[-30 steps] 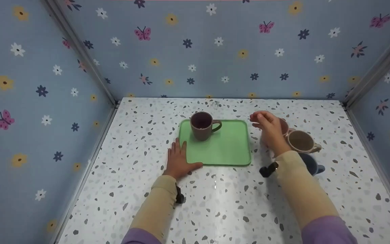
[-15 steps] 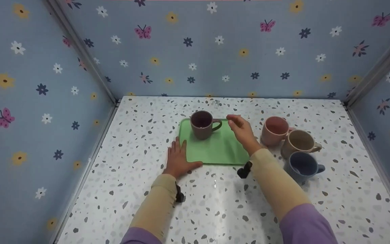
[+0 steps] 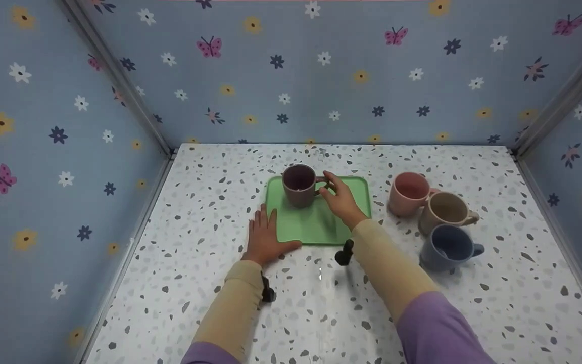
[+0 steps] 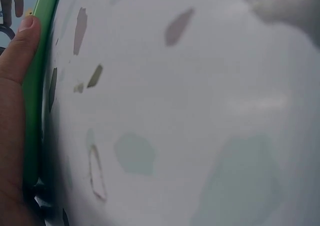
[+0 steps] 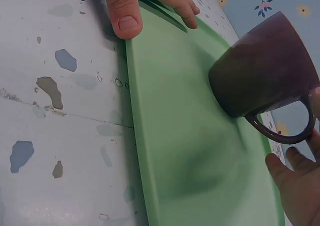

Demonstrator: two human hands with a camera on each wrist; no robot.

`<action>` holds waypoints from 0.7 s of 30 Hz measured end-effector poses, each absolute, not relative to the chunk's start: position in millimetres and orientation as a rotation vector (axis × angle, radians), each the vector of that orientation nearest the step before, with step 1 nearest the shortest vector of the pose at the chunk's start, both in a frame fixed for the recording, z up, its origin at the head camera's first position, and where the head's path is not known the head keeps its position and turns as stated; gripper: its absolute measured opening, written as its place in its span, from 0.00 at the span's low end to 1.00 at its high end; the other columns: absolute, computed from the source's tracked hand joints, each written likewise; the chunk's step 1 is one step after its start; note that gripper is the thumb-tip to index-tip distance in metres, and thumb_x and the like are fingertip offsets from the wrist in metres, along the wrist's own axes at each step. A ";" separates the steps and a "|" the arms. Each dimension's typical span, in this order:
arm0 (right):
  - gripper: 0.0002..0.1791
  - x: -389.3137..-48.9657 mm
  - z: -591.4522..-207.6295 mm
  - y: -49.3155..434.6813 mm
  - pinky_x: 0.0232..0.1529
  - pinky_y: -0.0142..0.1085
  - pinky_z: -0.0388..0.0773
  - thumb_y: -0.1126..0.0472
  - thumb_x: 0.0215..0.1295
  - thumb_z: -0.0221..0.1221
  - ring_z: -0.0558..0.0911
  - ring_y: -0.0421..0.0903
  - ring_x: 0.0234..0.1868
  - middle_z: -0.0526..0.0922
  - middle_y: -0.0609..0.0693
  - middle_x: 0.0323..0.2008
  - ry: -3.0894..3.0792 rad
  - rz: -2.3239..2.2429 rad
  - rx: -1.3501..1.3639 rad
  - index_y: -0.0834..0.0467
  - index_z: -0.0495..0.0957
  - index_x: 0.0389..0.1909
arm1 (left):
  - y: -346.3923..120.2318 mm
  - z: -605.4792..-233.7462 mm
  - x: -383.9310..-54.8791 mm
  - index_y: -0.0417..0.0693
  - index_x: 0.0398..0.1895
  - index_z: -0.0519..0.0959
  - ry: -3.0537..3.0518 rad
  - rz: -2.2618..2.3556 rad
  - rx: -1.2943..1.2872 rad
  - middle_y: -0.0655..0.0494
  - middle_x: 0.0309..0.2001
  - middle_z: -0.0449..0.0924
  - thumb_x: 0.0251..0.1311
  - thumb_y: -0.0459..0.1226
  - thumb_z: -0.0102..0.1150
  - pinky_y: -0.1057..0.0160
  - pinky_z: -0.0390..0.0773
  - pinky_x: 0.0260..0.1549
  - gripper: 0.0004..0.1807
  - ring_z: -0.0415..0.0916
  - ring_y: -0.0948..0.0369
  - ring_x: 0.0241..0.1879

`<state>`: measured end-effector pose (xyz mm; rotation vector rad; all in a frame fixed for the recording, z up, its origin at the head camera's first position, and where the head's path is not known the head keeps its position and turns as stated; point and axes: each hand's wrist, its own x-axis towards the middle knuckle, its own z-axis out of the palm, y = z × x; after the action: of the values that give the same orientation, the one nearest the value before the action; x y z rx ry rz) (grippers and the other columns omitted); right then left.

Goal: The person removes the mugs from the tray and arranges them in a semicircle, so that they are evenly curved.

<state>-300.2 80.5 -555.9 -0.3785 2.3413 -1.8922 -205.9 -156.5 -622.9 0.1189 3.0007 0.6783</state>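
Observation:
A dark mauve-brown mug (image 3: 298, 196) stands upright at the back left of a light green tray (image 3: 303, 230). My right hand (image 3: 343, 202) is at the mug's handle (image 5: 277, 137), fingertips right at its outer side. In the right wrist view the thumb stands a little apart from the handle. My left hand (image 3: 262, 241) lies with straight fingers at the tray's front left corner. Its fingers run along the left edge and its thumb (image 4: 22, 43) along the front edge.
Right of the tray, a pink mug (image 3: 406, 202), a beige mug (image 3: 440, 222) and a blue mug (image 3: 440, 258) stand close together, handles pointing right. Patterned walls (image 3: 291, 76) enclose the speckled table (image 3: 210, 202) at the back and sides.
My right hand has moved left, from beside the pink mug across the tray to the brown mug's handle. The left hand, tray and mugs have stayed in place.

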 end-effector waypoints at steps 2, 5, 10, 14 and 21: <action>0.32 -300.3 -554.7 77.2 0.71 0.50 0.66 0.66 0.75 0.55 0.62 0.63 0.75 0.62 0.64 0.74 2.319 -1.915 -0.350 0.67 0.58 0.76 | -156.1 -622.3 -205.8 0.42 0.82 0.44 3.009 0.663 0.125 0.37 0.81 0.28 0.42 0.82 0.54 0.41 0.36 0.76 0.74 0.30 0.40 0.79; 0.30 -300.3 -552.3 72.1 0.68 0.47 0.70 0.68 0.75 0.55 0.67 0.62 0.71 0.64 0.65 0.71 2.320 -1.925 -0.305 0.68 0.59 0.75 | -156.0 -622.5 -206.4 0.44 0.82 0.42 2.997 0.639 0.114 0.38 0.81 0.26 0.41 0.83 0.52 0.42 0.35 0.76 0.75 0.28 0.41 0.79; 0.26 -299.9 -551.3 64.4 0.63 0.46 0.75 0.69 0.75 0.55 0.74 0.59 0.64 0.72 0.64 0.64 2.358 -1.930 -0.216 0.69 0.65 0.71 | -156.1 -623.5 -207.2 0.45 0.82 0.40 2.984 0.630 0.103 0.39 0.81 0.25 0.40 0.84 0.50 0.44 0.33 0.76 0.76 0.27 0.42 0.79; 0.21 -300.0 -552.2 59.5 0.59 0.44 0.78 0.69 0.74 0.56 0.78 0.56 0.59 0.78 0.63 0.57 2.384 -1.965 -0.139 0.69 0.72 0.65 | -155.4 -623.3 -207.0 0.44 0.82 0.40 2.990 0.643 0.105 0.39 0.81 0.26 0.41 0.83 0.51 0.43 0.33 0.76 0.75 0.27 0.42 0.79; 0.14 -298.6 -552.0 55.4 0.57 0.42 0.77 0.64 0.75 0.57 0.77 0.49 0.57 0.80 0.57 0.52 2.379 -1.928 0.011 0.64 0.77 0.58 | -155.6 -622.9 -205.3 0.45 0.82 0.40 2.985 0.661 0.094 0.41 0.81 0.24 0.41 0.82 0.53 0.44 0.32 0.76 0.75 0.27 0.43 0.80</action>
<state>-298.6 55.4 -552.0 0.0106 2.3786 -1.9283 -205.3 -155.6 -622.9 0.0939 2.9854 0.6609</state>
